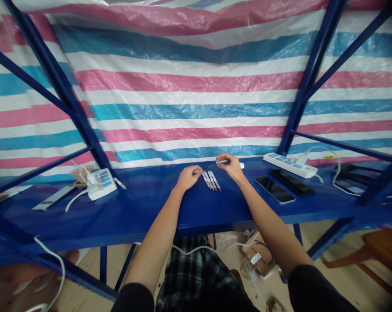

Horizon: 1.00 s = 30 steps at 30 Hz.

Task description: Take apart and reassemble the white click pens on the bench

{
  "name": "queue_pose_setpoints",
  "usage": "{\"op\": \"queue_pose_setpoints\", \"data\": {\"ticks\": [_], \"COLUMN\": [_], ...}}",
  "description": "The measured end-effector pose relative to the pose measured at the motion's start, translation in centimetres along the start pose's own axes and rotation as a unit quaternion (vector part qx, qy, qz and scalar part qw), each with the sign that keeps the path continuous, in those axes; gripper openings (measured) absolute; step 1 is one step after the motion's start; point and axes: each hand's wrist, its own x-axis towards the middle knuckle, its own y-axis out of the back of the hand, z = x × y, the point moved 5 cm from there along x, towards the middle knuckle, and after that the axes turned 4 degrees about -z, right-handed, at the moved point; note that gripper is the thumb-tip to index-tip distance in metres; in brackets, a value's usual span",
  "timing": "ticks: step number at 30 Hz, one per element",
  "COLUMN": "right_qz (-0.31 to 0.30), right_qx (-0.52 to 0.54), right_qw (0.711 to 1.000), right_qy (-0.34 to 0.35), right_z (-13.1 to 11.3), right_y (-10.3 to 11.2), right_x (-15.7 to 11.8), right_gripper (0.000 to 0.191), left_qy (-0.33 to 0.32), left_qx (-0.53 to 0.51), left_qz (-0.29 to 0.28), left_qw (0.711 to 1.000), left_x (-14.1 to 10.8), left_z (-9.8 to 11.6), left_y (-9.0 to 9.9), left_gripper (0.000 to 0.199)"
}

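Plaid cloth [189, 277] is covering my lap at bottom centre. Mid-frame, my left hand [187, 178] is pinching a slim piece [196, 171] and my right hand [230, 165] a pale barrel [221, 161]; a dark rod [209, 166] is bridging the gap, both grips seemingly lining up. Below, white pens [212, 180] are lying side by side on the worktop [215, 212], probably for easy reach.
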Motion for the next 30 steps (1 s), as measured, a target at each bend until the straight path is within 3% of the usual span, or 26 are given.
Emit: {"op": "queue_pose_setpoints", "data": {"ticks": [7, 13, 20, 26, 30], "right_qz": [0.081, 0.061, 0.010, -0.007, -0.026], "right_qx": [0.155, 0.262, 0.330, 0.334, 0.305], "right_qw": [0.978, 0.947, 0.924, 0.901, 0.909], "right_qy": [-0.117, -0.174, -0.193, -0.277, -0.284], "right_z": [2.6, 3.5, 2.8, 2.8, 2.6], "right_y": [0.8, 0.5, -0.8, -1.2, -1.3], "right_x": [0.0, -0.4, -0.5, -1.1, -1.1], "right_gripper": [0.039, 0.033, 0.029, 0.012, 0.033], "left_qy": [0.052, 0.092, 0.047, 0.047, 0.042], "left_qx": [-0.154, -0.252, -0.158, -0.075, -0.027], "left_qz": [0.052, 0.041, 0.053, 0.054, 0.050], "left_qw": [0.985, 0.963, 0.985, 0.995, 0.997], "left_x": [0.5, 0.7, 0.2, 0.0, -0.1], "left_z": [-1.4, -2.1, -1.0, -1.0, -0.8], "left_y": [0.3, 0.0, 0.3, 0.2, 0.4], "left_gripper": [0.032, 0.035, 0.033, 0.035, 0.034]}}
